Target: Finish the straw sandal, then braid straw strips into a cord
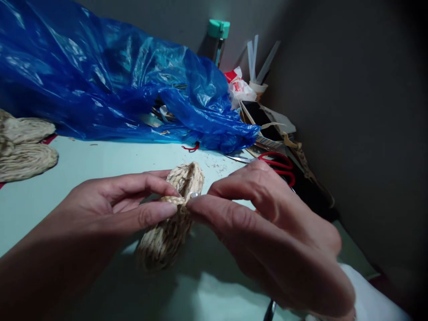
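A small slipper of braided straw [160,247] hangs between my hands above the table, its toe end tilted away from me. Thumb and fingers of my left hand [133,203] pinch the braided band across its middle. From the other side, my right hand [254,223] is closed at the same band, thumb and forefinger pressed together. A tiny shiny, silvery thing [194,195] shows at the right fingertips; its kind is too small to make out. My right fingers hide part of the slipper's edge.
A large blue plastic bag [110,76] lies along the back. Red-handled scissors [276,162] rest beyond my right hand. More braided straw pieces [28,156] lie at the left on the pale green table [83,156]. White strips stand in a cup [258,87] at the back right.
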